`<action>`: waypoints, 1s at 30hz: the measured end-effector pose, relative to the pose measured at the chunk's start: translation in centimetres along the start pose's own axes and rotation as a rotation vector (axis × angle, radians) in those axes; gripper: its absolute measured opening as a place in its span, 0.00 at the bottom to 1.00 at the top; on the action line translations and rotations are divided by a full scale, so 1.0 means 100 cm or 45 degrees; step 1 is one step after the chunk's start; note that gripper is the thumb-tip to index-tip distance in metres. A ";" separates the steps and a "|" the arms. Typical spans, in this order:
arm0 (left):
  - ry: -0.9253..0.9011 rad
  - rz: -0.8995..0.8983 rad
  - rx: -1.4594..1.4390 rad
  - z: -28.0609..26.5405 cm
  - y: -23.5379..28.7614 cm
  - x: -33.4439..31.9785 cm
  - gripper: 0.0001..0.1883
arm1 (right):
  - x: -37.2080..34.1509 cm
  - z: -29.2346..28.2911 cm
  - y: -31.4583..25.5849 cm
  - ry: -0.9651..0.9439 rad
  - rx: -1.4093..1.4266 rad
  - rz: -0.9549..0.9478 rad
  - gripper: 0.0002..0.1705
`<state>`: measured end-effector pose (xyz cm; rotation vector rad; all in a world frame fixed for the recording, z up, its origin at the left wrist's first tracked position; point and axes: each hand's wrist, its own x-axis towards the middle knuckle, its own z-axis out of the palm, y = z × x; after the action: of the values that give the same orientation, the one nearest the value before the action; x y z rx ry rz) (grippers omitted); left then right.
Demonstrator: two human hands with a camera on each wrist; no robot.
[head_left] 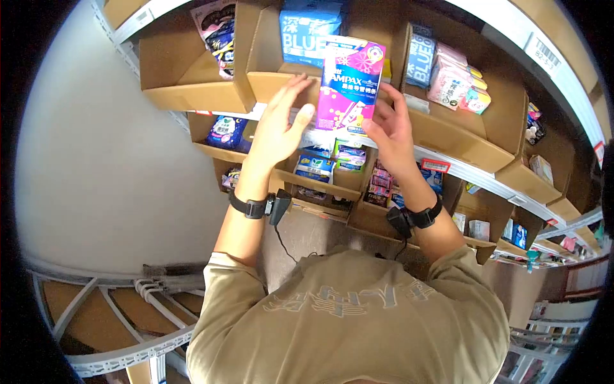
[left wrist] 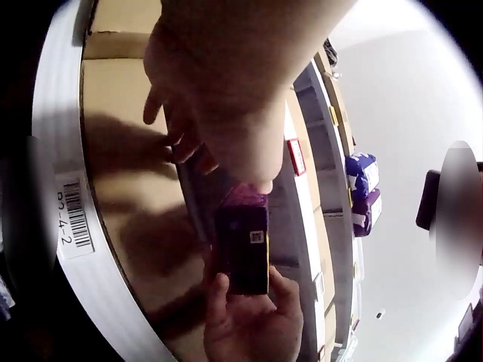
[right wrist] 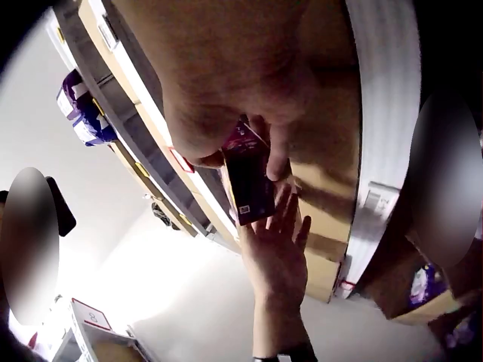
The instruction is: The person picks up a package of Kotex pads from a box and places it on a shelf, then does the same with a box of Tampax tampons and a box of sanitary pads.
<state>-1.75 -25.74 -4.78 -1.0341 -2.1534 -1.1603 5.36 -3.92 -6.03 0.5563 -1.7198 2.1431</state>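
Observation:
A purple and blue Tampax box (head_left: 350, 86) stands upright in front of the shelf bins. My right hand (head_left: 395, 137) grips its lower right side, thumb at the edge and fingers behind. Beside the box's left edge is my left hand (head_left: 281, 125), fingers extended and apart, thumb pointing at the box; whether it touches is unclear. The left wrist view shows the box's dark end (left wrist: 243, 249) between the right hand's (left wrist: 253, 324) thumb and fingers. In the right wrist view, the left hand (right wrist: 275, 260) lies palm up beyond the box (right wrist: 250, 185).
Cardboard bins line the shelves, with a blue package (head_left: 310, 32) behind the box and pink packs (head_left: 451, 83) to its right. Lower bins hold a dark blue pack (head_left: 225, 132) and green packs (head_left: 350, 156). A white shelf rail (head_left: 464, 176) runs below the upper bins.

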 end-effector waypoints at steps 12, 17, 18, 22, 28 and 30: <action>0.045 0.069 0.154 0.019 -0.009 0.001 0.24 | 0.002 -0.016 0.018 0.074 -0.057 -0.004 0.41; 0.007 -0.246 -0.901 0.045 0.022 -0.001 0.36 | -0.008 -0.016 0.005 0.036 -0.096 -0.040 0.41; -0.009 -0.237 -0.924 0.053 0.027 0.003 0.36 | -0.011 -0.021 -0.003 0.056 -0.117 -0.042 0.41; -0.043 -0.298 -1.339 0.077 0.053 0.025 0.36 | -0.023 -0.043 -0.040 0.095 -0.167 -0.078 0.40; -0.101 -0.146 -0.944 0.116 0.076 0.040 0.34 | -0.047 -0.109 -0.078 0.375 -1.770 -0.701 0.29; -0.104 -0.132 -0.996 0.123 0.076 0.040 0.33 | -0.058 -0.124 -0.076 0.343 -1.905 -0.620 0.28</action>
<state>1.17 -11.04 -4.73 -1.2909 -1.8337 -2.1281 12.95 9.72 -4.90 0.1575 -2.1041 0.2607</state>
